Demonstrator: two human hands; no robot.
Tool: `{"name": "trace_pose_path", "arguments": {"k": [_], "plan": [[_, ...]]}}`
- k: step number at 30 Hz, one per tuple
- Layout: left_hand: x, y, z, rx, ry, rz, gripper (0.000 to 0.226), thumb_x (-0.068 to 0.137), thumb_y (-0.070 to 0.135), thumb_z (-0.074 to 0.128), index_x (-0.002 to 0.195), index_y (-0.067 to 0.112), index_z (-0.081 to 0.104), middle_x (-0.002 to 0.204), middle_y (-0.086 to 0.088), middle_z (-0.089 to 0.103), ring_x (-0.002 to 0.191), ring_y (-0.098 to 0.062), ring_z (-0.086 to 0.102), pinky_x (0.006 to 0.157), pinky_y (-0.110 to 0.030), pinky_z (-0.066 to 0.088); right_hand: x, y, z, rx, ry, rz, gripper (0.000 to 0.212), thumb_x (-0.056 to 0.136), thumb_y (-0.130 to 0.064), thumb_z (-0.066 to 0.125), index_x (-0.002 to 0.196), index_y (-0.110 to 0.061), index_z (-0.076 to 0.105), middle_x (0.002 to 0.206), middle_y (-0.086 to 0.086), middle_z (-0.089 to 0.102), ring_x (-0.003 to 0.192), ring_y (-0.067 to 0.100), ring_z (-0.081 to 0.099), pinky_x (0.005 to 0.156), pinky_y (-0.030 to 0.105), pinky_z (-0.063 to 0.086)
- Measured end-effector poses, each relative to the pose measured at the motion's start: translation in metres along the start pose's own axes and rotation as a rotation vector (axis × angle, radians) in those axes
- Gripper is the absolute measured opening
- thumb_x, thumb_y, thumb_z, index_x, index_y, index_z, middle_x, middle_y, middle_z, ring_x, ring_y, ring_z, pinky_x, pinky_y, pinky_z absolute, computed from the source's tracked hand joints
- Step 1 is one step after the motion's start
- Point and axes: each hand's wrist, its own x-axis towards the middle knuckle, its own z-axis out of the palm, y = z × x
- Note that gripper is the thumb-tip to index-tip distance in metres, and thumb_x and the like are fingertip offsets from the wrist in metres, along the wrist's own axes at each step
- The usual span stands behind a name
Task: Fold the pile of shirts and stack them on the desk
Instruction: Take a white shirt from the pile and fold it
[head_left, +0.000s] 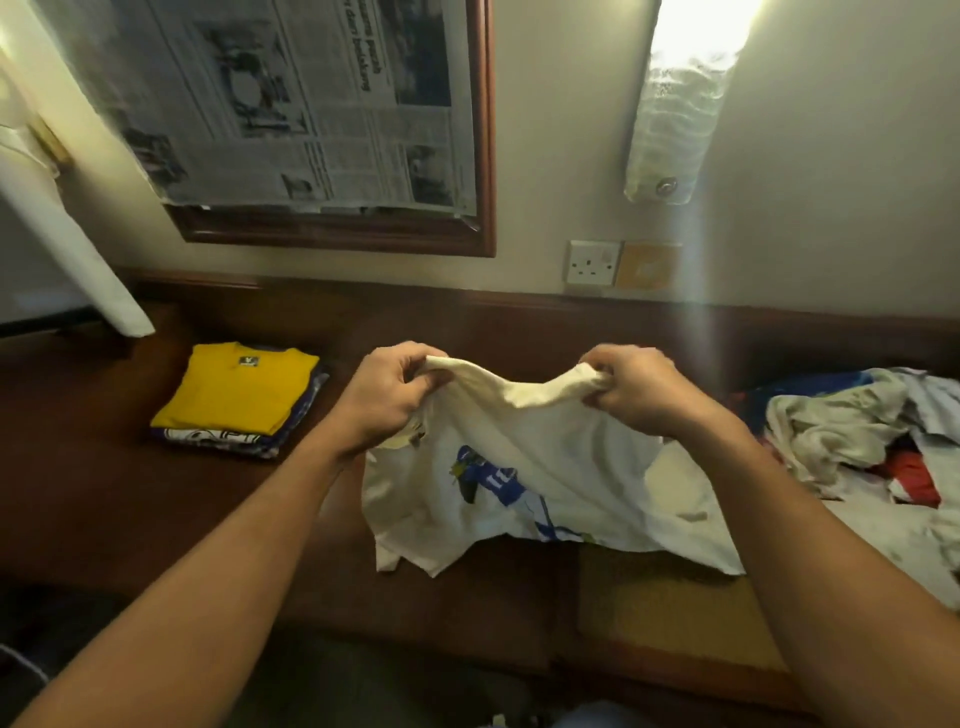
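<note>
Counter (104, 499): dark wood along the wall, under the white shirt (519, 467); bare wood left of the shirt and in front of it.
Wall: framed newspaper (311, 114) above-left of white shirt, socket (592, 262) above-right of it.
Unfolded pile (852, 431): crumpled heap right of white shirt, whites, blue and red mixed. Meets the shirt's right edge; can't tell if it overlaps.
White shirt: task item in hand. Top edge is lifted and sags between both hands, the rest lies rumpled on the counter, blue print facing up. Can't tell if the held edge is hem or shoulders.
Folded stack (239, 395): left of white shirt, well apart. Yellow shirt on top, a few folded ones beneath, edges roughly square.
Left hand (387, 400): at the left end of the shirt's top edge, fingers (415, 364) curled round bunched cloth.
Right hand (641, 395): at the right end of the same edge, fingers pinching a bunched fold.
Step (judged): opening the shirt out before folding. Task is early on, much of the pile is left.
Do it well (judged): walk the fingers out to the true corners so the edge goes taut. Lay it flat on the bare wood, clear of the pile, and smooth the creases. Fold the sleeves in, then fold down to the stack's footprint.
Risk (judged): bunched grips leave a skewed fold, and the right side may drag on the pile.
</note>
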Motion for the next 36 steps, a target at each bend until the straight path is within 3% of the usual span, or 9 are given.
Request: {"name": "trace_pose_path", "arguments": {"k": [4,9,15,18,23,26,30,33,36], "plan": [[0.007,-0.013,-0.003,0.121,0.220,-0.039,0.016,0.094,0.021,0.070,0.102,0.031,0.078,0.095,0.003,0.061,0.086,-0.007,0.060,0.074,-0.022,0.052,-0.007,-0.043,0.024,0.370,-0.070,-0.077,0.008,0.087,-0.029,0.079,0.095,-0.027,0.077,0.086,-0.011,0.072,0.085,0.010,0.066,0.070,0.027,0.053],[-0.002,-0.016,0.005,-0.350,0.122,-0.250,0.018,0.095,0.014,0.069,0.097,0.029,0.079,0.089,0.005,0.079,0.083,-0.015,0.075,0.071,-0.033,0.061,-0.002,-0.091,0.068,0.812,0.122,0.010,0.015,0.091,-0.031,0.074,0.103,-0.026,0.080,0.095,-0.012,0.076,0.092,0.003,0.069,0.081,0.028,0.059],[-0.011,-0.029,0.017,-0.771,0.083,-0.473,0.021,0.101,0.007,0.057,0.115,0.002,0.072,0.102,-0.014,0.077,0.098,-0.027,0.074,0.083,-0.032,0.060,-0.002,-0.109,0.108,0.845,0.100,0.076,0.022,0.097,-0.019,0.067,0.115,-0.026,0.077,0.099,-0.010,0.076,0.093,0.006,0.072,0.086,0.033,0.061],[-0.015,-0.034,0.021,-0.886,0.070,-0.511,0.020,0.100,0.014,0.060,0.112,0.002,0.072,0.106,-0.018,0.075,0.104,-0.029,0.072,0.092,-0.037,0.058,-0.004,-0.107,0.123,0.804,0.105,0.085,0.032,0.099,-0.012,0.063,0.122,-0.032,0.073,0.096,-0.005,0.077,0.071,0.021,0.071,0.067,0.036,0.062],[-0.014,-0.038,0.025,-0.795,0.137,-0.559,0.021,0.094,0.002,0.067,0.115,0.007,0.070,0.102,-0.015,0.076,0.095,-0.028,0.074,0.081,-0.038,0.060,-0.003,-0.096,0.126,0.735,0.087,0.039,0.036,0.101,-0.006,0.055,0.118,-0.031,0.075,0.093,-0.007,0.075,0.060,0.022,0.059,0.060,0.036,0.052],[-0.017,-0.035,0.011,-0.674,0.031,-0.465,0.029,0.092,0.001,0.069,0.115,0.017,0.067,0.108,-0.011,0.076,0.097,-0.020,0.074,0.075,-0.032,0.058,0.009,-0.082,0.111,0.759,0.104,0.034,0.036,0.097,-0.005,0.062,0.122,-0.029,0.073,0.101,-0.023,0.072,0.087,0.000,0.065,0.088,0.029,0.057],[-0.024,-0.019,-0.021,-0.420,-0.210,-0.293,0.048,0.087,0.012,0.076,0.129,0.026,0.057,0.107,-0.004,0.076,0.103,-0.015,0.072,0.083,-0.033,0.061,0.022,-0.087,0.089,0.711,-0.262,-0.179,0.061,0.097,-0.004,0.063,0.147,-0.038,0.050,0.122,-0.025,0.065,0.105,0.013,0.066,0.089,0.036,0.060],[-0.028,-0.012,-0.043,-0.303,-0.281,-0.245,0.053,0.090,0.008,0.073,0.133,0.031,0.053,0.107,-0.004,0.076,0.105,-0.017,0.071,0.090,-0.038,0.059,0.026,-0.097,0.083,0.609,-0.485,-0.262,0.046,0.099,-0.015,0.064,0.139,-0.038,0.058,0.119,-0.003,0.069,0.106,0.015,0.067,0.089,0.031,0.059],[-0.033,-0.015,-0.061,-0.242,-0.272,-0.242,0.055,0.090,0.007,0.072,0.136,0.030,0.052,0.104,-0.002,0.077,0.103,-0.017,0.072,0.092,-0.042,0.058,0.027,-0.100,0.085,0.541,-0.538,-0.250,0.018,0.097,-0.027,0.068,0.114,-0.028,0.072,0.108,-0.006,0.068,0.097,0.010,0.065,0.087,0.030,0.054]]}}
